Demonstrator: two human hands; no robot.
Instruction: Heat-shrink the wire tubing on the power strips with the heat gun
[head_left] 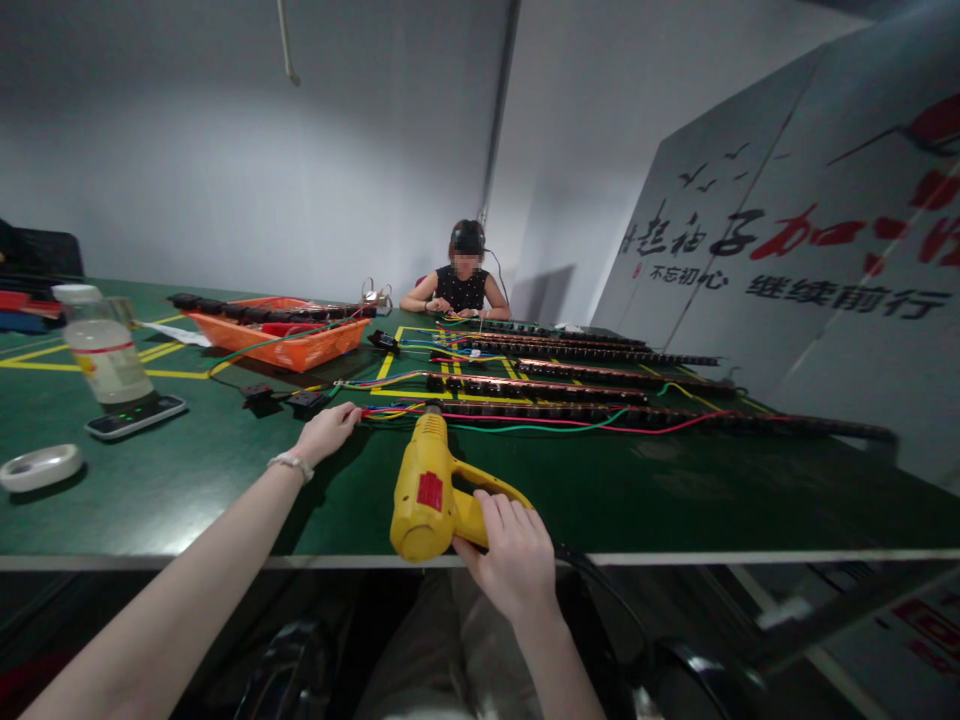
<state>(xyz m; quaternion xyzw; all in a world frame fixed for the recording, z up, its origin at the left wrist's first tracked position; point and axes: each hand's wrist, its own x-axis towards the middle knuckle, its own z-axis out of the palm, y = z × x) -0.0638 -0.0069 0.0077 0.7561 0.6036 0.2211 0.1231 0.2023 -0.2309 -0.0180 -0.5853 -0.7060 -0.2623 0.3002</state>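
Observation:
My right hand [514, 545] is wrapped round the handle of a yellow heat gun [424, 490]. Its nozzle points away from me, at the coloured wires [394, 411] of the nearest long black wiring harness [540, 411]. At the left end of those wires, my left hand [330, 428] is closed with the fingertips pinching the bundle. Red and green wires [570, 428] run along the near side of this harness. Which part of the wires the nozzle faces is partly hidden behind the gun.
Several more black harnesses [540, 388] lie behind on the green table [712, 500]. To the left are an orange basket [289, 348] of parts, a bottle [109, 350], a phone [136, 417] and a tape roll [41, 468]. Across the table sits another person [465, 285].

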